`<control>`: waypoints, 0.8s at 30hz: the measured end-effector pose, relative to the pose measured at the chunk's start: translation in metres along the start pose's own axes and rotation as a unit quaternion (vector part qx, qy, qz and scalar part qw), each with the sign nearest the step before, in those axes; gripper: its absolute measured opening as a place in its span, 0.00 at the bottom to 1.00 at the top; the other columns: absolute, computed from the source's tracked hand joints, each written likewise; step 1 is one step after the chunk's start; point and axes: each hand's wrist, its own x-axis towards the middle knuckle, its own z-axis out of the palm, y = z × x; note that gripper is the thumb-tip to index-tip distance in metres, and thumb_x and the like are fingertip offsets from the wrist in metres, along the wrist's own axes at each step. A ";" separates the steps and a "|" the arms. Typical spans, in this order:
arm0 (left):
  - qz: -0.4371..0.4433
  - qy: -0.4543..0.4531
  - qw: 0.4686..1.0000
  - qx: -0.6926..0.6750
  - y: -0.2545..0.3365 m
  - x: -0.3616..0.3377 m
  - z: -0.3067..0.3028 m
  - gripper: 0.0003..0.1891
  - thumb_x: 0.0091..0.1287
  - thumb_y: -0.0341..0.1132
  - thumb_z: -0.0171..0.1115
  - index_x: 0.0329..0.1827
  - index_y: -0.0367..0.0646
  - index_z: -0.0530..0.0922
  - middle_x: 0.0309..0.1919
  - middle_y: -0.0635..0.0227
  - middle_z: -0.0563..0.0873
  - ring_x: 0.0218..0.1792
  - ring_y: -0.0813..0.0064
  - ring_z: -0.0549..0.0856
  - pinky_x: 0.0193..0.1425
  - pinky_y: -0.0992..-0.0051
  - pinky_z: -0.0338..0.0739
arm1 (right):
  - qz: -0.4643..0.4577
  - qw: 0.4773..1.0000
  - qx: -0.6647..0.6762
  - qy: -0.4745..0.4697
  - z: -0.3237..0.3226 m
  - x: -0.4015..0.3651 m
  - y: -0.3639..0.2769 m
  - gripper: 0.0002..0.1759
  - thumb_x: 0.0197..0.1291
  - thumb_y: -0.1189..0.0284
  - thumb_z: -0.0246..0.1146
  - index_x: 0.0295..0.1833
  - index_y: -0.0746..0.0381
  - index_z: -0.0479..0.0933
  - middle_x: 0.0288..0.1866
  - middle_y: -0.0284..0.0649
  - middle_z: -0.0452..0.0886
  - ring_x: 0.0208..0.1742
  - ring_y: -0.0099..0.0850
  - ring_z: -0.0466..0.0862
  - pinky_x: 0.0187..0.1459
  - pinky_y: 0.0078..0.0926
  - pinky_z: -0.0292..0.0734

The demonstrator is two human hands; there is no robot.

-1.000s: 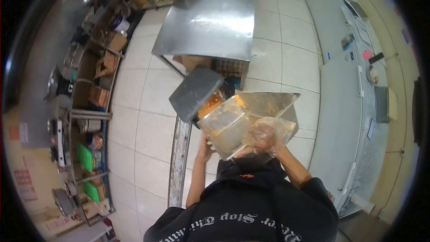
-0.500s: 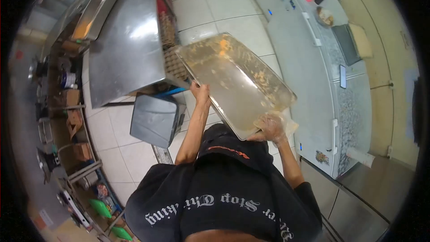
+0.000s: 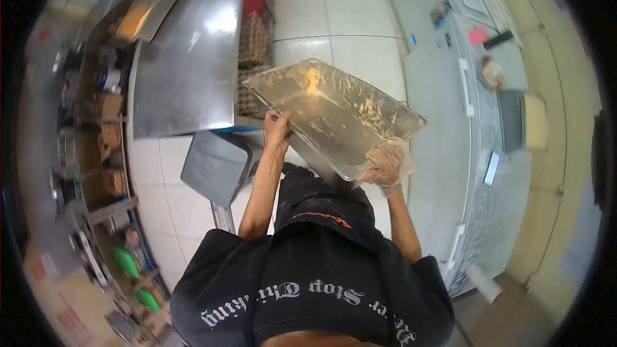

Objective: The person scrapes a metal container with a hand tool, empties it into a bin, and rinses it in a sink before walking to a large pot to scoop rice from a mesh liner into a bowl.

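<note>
From my feed the white tiled floor (image 3: 360, 19) fills most of the view, running from the centre up toward 12 o'clock. A steel desk (image 3: 186, 71) lies at 10 to 11 o'clock, its top shining under the light, with a long steel pan (image 3: 151, 3) along its far edge. A pale long desk (image 3: 437, 128) curves down the side from 1 to 4 o'clock, carrying small items I can't make out sharply, among them a pink object (image 3: 479, 35) and a bowl (image 3: 493, 72). Cluttered shelving (image 3: 106, 122) stands at 9 o'clock. The metal tray (image 3: 321, 106) sits just above centre, held up in the air over the floor and tilted, its inside smeared with orange-yellow residue. A grey bin (image 3: 215, 166) stands on the floor at 8 to 9 o'clock of the tray, just beside the steel desk's near corner. Stacked egg cartons (image 3: 254, 38) show below that desk's edge, at 11 o'clock of the tray. My left hand (image 3: 277, 130) is bare, fingers curled over the tray's near left rim. My right hand (image 3: 387, 162), in a thin clear plastic glove, is clamped on the tray's near right corner.
</note>
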 end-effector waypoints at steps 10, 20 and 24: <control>0.029 0.190 0.975 -0.108 -0.057 -0.050 -0.044 0.09 0.57 0.34 0.59 0.37 0.42 0.71 0.31 0.71 0.77 0.34 0.80 0.74 0.38 0.75 0.70 | -0.123 0.967 0.184 -0.124 0.046 0.075 0.051 0.27 0.30 0.43 0.66 0.20 0.57 0.72 0.22 0.34 0.73 0.26 0.34 0.74 0.32 0.34 0.66; 0.306 0.444 0.807 0.240 -0.102 -0.141 -0.140 0.15 0.57 0.43 0.59 0.35 0.40 0.70 0.31 0.64 0.76 0.40 0.68 0.76 0.49 0.70 0.69 | -0.130 0.876 0.423 -0.191 0.128 0.057 0.005 0.25 0.38 0.46 0.66 0.16 0.58 0.70 0.14 0.34 0.67 0.16 0.31 0.69 0.20 0.27 0.62; 0.345 0.423 0.734 0.404 -0.081 -0.168 -0.218 0.22 0.56 0.52 0.58 0.34 0.39 0.69 0.32 0.61 0.77 0.40 0.64 0.76 0.48 0.68 0.69 | -0.058 0.828 0.446 -0.334 0.130 0.080 -0.046 0.20 0.37 0.54 0.68 0.21 0.60 0.73 0.22 0.35 0.75 0.22 0.34 0.74 0.25 0.29 0.67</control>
